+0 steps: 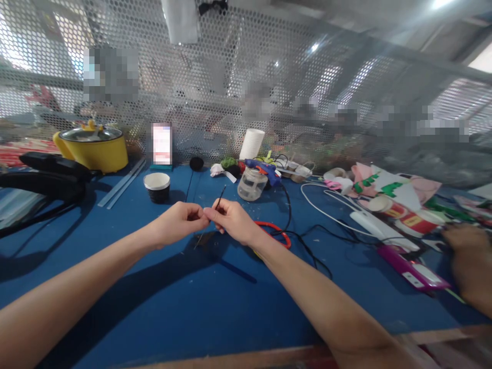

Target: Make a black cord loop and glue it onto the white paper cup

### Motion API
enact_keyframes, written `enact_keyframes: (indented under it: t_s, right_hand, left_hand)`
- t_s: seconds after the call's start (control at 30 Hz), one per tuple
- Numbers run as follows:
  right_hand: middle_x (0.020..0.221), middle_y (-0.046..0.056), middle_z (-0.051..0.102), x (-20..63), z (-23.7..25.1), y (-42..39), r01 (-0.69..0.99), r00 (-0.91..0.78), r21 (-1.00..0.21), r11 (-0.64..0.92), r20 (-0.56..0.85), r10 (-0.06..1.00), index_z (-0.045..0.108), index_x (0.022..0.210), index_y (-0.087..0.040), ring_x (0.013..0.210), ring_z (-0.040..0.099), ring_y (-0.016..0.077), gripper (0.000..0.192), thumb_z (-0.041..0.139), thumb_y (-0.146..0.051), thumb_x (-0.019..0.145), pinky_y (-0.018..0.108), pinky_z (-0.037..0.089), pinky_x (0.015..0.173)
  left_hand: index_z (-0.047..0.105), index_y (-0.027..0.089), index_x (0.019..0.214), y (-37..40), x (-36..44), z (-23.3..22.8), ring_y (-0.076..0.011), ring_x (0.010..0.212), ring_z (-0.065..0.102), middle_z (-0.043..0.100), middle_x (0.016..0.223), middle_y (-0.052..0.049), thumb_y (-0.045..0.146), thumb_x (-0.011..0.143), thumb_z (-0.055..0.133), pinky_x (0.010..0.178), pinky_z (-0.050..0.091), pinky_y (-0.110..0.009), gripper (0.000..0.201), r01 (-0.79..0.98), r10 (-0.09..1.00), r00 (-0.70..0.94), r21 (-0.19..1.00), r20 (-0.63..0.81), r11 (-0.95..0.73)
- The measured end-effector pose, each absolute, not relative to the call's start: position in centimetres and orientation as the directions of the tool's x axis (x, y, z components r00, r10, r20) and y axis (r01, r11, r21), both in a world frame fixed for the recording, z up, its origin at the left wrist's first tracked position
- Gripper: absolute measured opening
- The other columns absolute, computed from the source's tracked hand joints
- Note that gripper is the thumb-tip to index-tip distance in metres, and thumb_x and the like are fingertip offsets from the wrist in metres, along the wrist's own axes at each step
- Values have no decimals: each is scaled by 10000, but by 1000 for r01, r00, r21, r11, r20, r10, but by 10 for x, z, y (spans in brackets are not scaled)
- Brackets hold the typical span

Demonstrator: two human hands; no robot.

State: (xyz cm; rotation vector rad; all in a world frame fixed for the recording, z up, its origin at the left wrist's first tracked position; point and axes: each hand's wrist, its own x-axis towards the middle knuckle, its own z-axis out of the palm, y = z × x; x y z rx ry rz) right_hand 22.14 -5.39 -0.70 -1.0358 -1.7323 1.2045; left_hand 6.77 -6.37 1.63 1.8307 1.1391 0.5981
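Over the middle of the blue table, my left hand [179, 224] and my right hand [233, 221] meet at the fingertips, both closed in a pinch. A thin stick-like wire [221, 194], dark at its upper end, stands tilted up out of my right hand's fingers. A thin lower length shows below the hands. What my left fingertips pinch is hidden. From a black ball of yarn [196, 163] at the back, a black strand [189, 186] runs toward my left hand and disappears behind it.
A black-and-white paper cup [157, 187] stands left of centre, near a lit phone [162, 145] and a yellow pot [92, 148]. A blue glue gun [265, 170] rests by a clear jar [251, 185]. Cables and a purple power strip [411, 269] lie right, beside another person's hand [467, 246].
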Motion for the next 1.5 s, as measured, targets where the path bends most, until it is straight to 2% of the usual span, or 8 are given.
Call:
enact_keyframes:
  t_s: [0.13, 0.3, 0.4, 0.73, 1.03, 1.17, 1.27, 1.5]
  right_hand:
    - [425, -73, 420, 220, -9, -54, 185, -353, -961, 204, 129, 927, 446, 608, -164, 365, 377, 48, 353, 560, -490, 682, 187, 306, 373]
    - [575, -40, 503, 222, -9, -51, -3, -452, -994, 110, 99, 886, 488, 689, -164, 471, 454, 57, 334, 588, -481, 658, 186, 366, 423]
    - [575, -39, 503, 224, -9, -50, -18, -490, -995, 97, 94, 867, 490, 673, -160, 474, 449, 53, 323, 600, -463, 654, 183, 366, 426]
    - [472, -68, 429, 226, -7, -51, 164, -436, -959, 232, 141, 889, 452, 655, -167, 402, 390, 51, 329, 525, -481, 718, 198, 338, 417]
    - [415, -74, 404, 223, -8, -54, 253, -335, -935, 248, 156, 929, 444, 593, -171, 355, 353, 50, 362, 550, -504, 685, 198, 272, 369]
    - [498, -55, 456, 222, -8, -54, 109, -396, -975, 193, 135, 908, 474, 657, -166, 415, 414, 60, 339, 567, -491, 678, 196, 333, 387]
    - [582, -42, 492, 222, -6, -54, -26, -468, -992, 126, 123, 875, 486, 707, -167, 477, 452, 63, 331, 600, -473, 652, 189, 371, 410]
    - [488, -63, 449, 224, -9, -51, 59, -444, -982, 179, 134, 886, 460, 668, -166, 421, 412, 54, 301, 559, -448, 704, 187, 354, 400]
  left_hand:
    - [539, 126, 655, -66, 69, 18, -75, 526, 344, 428, 566, 46, 317, 688, 524, 505, 264, -222, 194, 416, 879, 473, 895, -63, -160]
    - [494, 140, 589, -68, 70, 20, -45, 433, 236, 362, 492, 69, 343, 667, 560, 421, 174, -212, 228, 300, 867, 477, 954, -146, -4]
    - [500, 133, 599, -67, 70, 20, -40, 432, 227, 351, 488, 70, 349, 667, 573, 410, 164, -205, 238, 274, 852, 497, 961, -163, 24]
    - [549, 123, 658, -65, 67, 18, -60, 509, 335, 443, 561, 46, 299, 680, 537, 467, 253, -194, 178, 384, 875, 479, 913, -70, -137]
    - [540, 123, 638, -67, 71, 17, -61, 506, 329, 429, 547, 49, 310, 670, 551, 471, 253, -200, 190, 370, 888, 452, 923, -80, -105]
    - [535, 125, 644, -68, 71, 19, -45, 448, 228, 341, 496, 72, 315, 680, 555, 423, 168, -206, 195, 314, 868, 476, 949, -142, -17]
    - [531, 124, 641, -67, 69, 18, -43, 444, 209, 347, 506, 67, 312, 690, 551, 420, 155, -211, 195, 261, 854, 498, 965, -149, 17]
    - [580, 123, 696, -66, 68, 19, -55, 483, 291, 422, 548, 52, 313, 678, 549, 452, 202, -209, 194, 358, 858, 505, 927, -95, -108]
